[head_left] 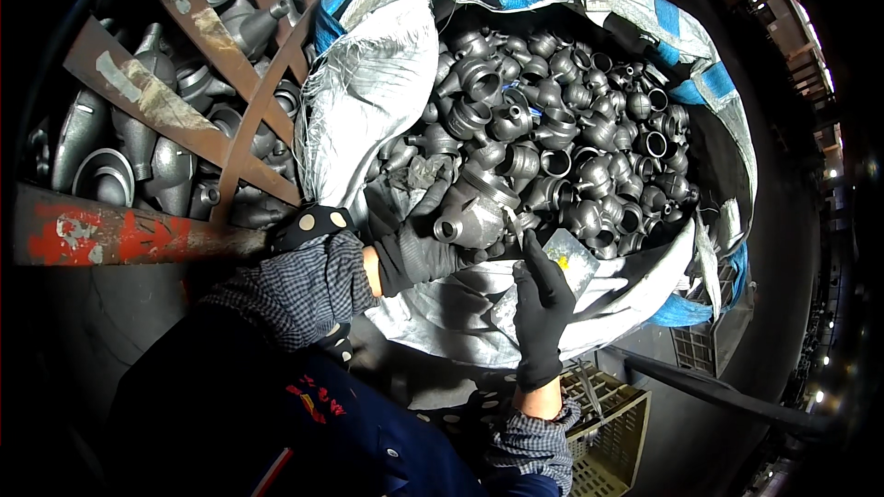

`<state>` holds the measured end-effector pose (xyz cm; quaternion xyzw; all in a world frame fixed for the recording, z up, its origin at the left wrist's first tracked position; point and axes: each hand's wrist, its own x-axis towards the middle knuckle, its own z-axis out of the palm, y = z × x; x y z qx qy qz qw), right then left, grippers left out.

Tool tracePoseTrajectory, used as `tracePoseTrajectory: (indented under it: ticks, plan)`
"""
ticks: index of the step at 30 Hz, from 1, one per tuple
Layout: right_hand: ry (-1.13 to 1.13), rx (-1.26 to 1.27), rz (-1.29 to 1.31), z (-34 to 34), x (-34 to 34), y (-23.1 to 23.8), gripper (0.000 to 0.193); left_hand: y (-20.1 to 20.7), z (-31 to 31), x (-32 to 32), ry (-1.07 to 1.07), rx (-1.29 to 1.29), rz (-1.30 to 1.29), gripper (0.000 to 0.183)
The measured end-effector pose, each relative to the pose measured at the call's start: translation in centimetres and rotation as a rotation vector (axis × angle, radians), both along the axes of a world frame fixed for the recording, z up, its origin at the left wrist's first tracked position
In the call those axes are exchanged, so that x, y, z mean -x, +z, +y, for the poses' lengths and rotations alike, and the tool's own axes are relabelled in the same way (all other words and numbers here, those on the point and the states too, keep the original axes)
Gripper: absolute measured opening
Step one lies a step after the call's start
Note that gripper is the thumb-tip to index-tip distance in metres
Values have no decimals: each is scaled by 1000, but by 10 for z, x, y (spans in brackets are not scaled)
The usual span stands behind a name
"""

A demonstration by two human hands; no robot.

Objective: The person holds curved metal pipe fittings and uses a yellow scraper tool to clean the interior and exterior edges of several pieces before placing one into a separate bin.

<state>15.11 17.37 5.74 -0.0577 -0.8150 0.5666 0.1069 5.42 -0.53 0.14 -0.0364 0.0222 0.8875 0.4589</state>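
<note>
My left hand (419, 256), in a dark glove, is closed round the underside of a grey metal casting (476, 209). The casting is hollow, with a ribbed collar and a round opening facing left. My right hand (543, 304), also gloved, is closed at the casting's right side. From its fingertips a small slim light piece (517, 221) reaches to the casting; I cannot make out its kind. Beside the right fingers lies a flat greyish plate (578, 262) with a yellow spot. Behind the left hand is a crumpled grey cloth-like piece (425, 173).
A large white woven bag (378, 83) with blue straps holds many similar castings (589, 120). At the left, a rusty metal-slat bin (198, 110) with a red-painted rail (138, 232) holds more castings. A yellowish plastic crate (626, 433) stands low at the right; a dark bar (718, 394) passes nearby.
</note>
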Motion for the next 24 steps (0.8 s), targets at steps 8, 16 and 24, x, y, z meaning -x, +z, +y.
tracePoseTrajectory:
  ticks: [8,16,24]
  plan:
    - [18,-156,-29,0,-3,0,46,-3,0,0,8,24,15,73]
    - [22,-191,-70,-2,-4,7,46,-7,2,1,18,22,6,73]
    - [4,-124,-11,-5,-2,0,42,-5,3,-1,22,41,-19,72]
